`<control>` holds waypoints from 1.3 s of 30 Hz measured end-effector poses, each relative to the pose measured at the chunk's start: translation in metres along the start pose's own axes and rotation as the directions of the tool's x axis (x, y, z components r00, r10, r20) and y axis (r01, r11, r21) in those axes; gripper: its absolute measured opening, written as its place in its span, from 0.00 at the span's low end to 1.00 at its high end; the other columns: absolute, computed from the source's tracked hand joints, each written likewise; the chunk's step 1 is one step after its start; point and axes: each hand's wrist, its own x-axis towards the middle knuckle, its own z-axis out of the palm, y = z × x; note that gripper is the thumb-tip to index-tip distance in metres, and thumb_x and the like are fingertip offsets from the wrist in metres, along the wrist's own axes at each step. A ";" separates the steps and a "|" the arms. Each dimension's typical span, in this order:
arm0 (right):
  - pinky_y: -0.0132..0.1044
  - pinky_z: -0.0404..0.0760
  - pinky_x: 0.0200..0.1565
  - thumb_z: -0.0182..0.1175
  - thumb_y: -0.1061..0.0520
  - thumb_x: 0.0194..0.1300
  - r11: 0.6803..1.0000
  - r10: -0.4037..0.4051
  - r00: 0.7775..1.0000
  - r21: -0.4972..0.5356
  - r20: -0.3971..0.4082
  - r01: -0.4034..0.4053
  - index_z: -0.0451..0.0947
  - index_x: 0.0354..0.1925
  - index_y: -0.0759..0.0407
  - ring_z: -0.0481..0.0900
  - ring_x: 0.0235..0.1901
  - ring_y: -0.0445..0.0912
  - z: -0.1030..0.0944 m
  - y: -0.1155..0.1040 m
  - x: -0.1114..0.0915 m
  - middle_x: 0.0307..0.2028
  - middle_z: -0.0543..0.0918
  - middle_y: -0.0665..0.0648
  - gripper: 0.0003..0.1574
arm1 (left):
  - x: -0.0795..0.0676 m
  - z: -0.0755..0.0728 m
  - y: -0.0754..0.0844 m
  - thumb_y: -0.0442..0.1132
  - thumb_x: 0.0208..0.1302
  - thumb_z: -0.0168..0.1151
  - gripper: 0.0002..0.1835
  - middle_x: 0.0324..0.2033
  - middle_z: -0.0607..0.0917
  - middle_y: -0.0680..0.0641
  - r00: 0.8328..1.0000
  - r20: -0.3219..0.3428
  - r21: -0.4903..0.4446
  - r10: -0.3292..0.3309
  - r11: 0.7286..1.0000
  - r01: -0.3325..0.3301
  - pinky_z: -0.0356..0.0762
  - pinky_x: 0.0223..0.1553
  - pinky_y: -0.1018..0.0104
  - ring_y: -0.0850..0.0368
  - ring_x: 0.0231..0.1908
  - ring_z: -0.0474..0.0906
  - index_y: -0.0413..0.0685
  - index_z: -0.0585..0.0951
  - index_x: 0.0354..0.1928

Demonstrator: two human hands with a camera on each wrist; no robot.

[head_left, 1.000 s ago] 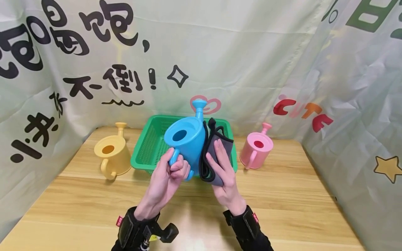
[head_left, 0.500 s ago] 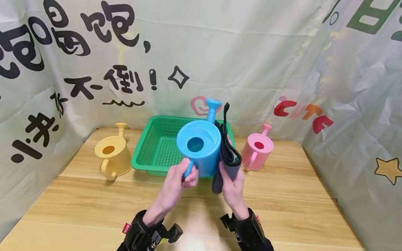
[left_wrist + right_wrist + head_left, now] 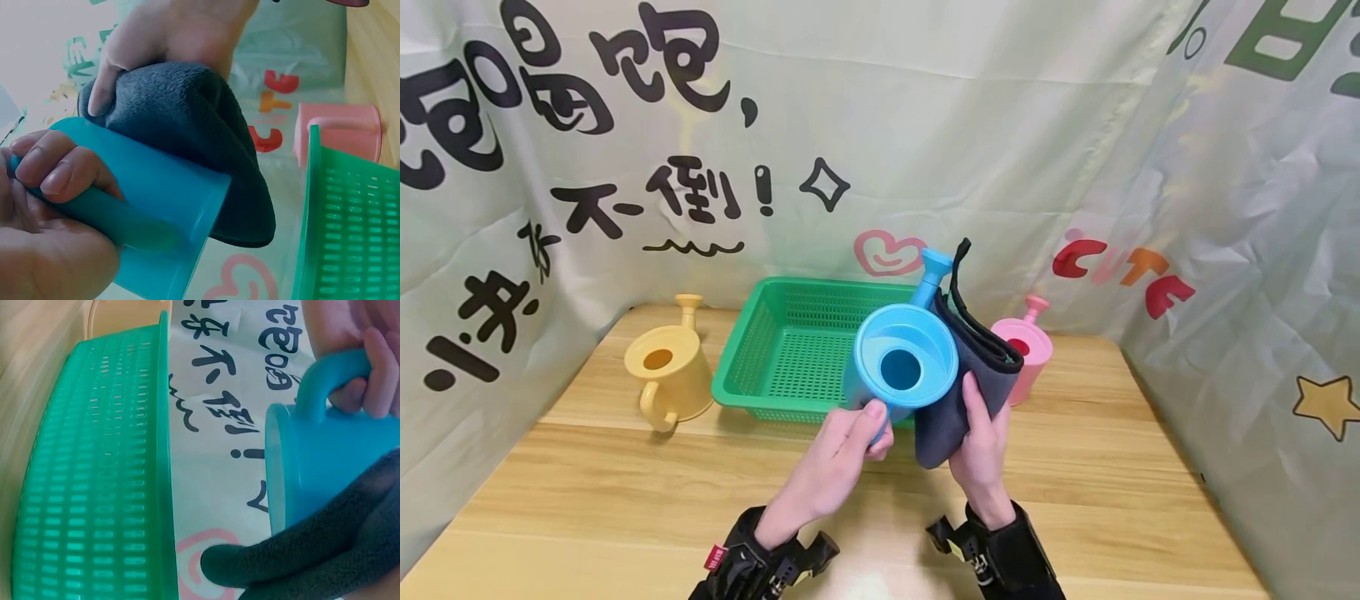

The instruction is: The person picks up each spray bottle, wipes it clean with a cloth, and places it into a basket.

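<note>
My left hand (image 3: 835, 462) grips the handle of a blue watering can (image 3: 868, 342), holding it raised over the front right of the green basket. The can's top opening faces the head camera and its spout points up and to the right. In the left wrist view, curled fingers (image 3: 59, 165) wrap the can's handle. My right hand (image 3: 985, 442) holds a folded dark grey cloth (image 3: 966, 408) with black edging, thumb on the near side. The cloth lies against the can's right side; its other fingers are mostly hidden behind the cloth.
The green perforated basket (image 3: 737, 350) sits at the back middle of the wooden table (image 3: 625, 508). A yellow watering can (image 3: 688, 379) stands to its left. To the right, a pink watering can (image 3: 1033, 350) is partly hidden by the cloth. A printed curtain (image 3: 1000, 150) hangs behind.
Both hands have moved right with the blue can and cloth. The can has turned so its top faces the head camera more. The right hand's fingers went from flat on the cloth to gripping it.
</note>
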 end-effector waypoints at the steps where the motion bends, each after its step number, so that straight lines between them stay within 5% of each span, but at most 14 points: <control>1: 0.33 0.73 0.56 0.41 0.63 0.75 1.000 -0.004 1.000 0.024 0.010 0.004 0.66 0.58 0.63 0.72 0.50 0.48 0.001 0.000 -0.001 0.51 0.73 0.57 0.16 | 0.000 0.000 0.000 0.29 0.76 0.33 0.25 0.13 0.63 0.50 1.000 -0.003 0.003 0.008 1.000 -0.008 0.62 0.25 0.71 0.59 0.17 0.60 0.42 0.62 0.15; 7: 0.34 0.73 0.57 0.38 0.60 0.77 0.992 -0.023 0.999 0.124 0.048 0.017 0.62 0.60 0.66 0.72 0.53 0.48 0.011 0.001 -0.008 0.53 0.73 0.60 0.18 | -0.001 0.005 -0.002 0.29 0.75 0.36 0.25 0.12 0.61 0.52 0.997 -0.038 0.063 0.070 0.996 -0.068 0.58 0.21 0.75 0.65 0.16 0.56 0.45 0.61 0.14; 13: 0.36 0.73 0.59 0.39 0.56 0.78 0.986 -0.027 1.000 0.164 -0.009 0.028 0.60 0.62 0.69 0.72 0.55 0.49 0.024 0.006 -0.017 0.54 0.73 0.60 0.22 | -0.001 0.009 -0.006 0.29 0.74 0.38 0.25 0.11 0.61 0.54 0.992 -0.084 0.127 0.093 0.988 -0.082 0.58 0.20 0.76 0.67 0.15 0.55 0.45 0.62 0.14; 24: 0.33 0.73 0.57 0.42 0.53 0.77 0.992 -0.059 0.997 0.105 -0.047 0.064 0.62 0.60 0.66 0.73 0.53 0.45 0.030 0.010 -0.024 0.52 0.74 0.57 0.22 | -0.001 0.016 -0.006 0.27 0.74 0.37 0.23 0.13 0.65 0.50 0.986 -0.138 0.112 0.097 0.990 -0.082 0.61 0.20 0.73 0.64 0.17 0.60 0.44 0.64 0.16; 31: 0.37 0.73 0.58 0.38 0.54 0.78 0.973 -0.036 0.999 0.226 -0.029 0.042 0.59 0.61 0.68 0.72 0.54 0.50 0.022 0.004 -0.013 0.53 0.73 0.61 0.22 | -0.002 0.021 -0.008 0.28 0.74 0.39 0.23 0.14 0.63 0.54 0.988 -0.107 0.154 0.110 0.984 -0.093 0.59 0.19 0.75 0.66 0.16 0.57 0.46 0.64 0.17; 39: 0.35 0.76 0.54 0.37 0.58 0.78 0.978 -0.053 0.999 0.204 0.002 0.051 0.61 0.59 0.69 0.75 0.50 0.49 0.013 -0.001 -0.007 0.51 0.75 0.62 0.19 | -0.003 0.013 -0.007 0.28 0.73 0.40 0.23 0.13 0.63 0.53 0.993 -0.079 0.086 0.091 0.993 -0.084 0.60 0.23 0.75 0.65 0.17 0.58 0.47 0.63 0.16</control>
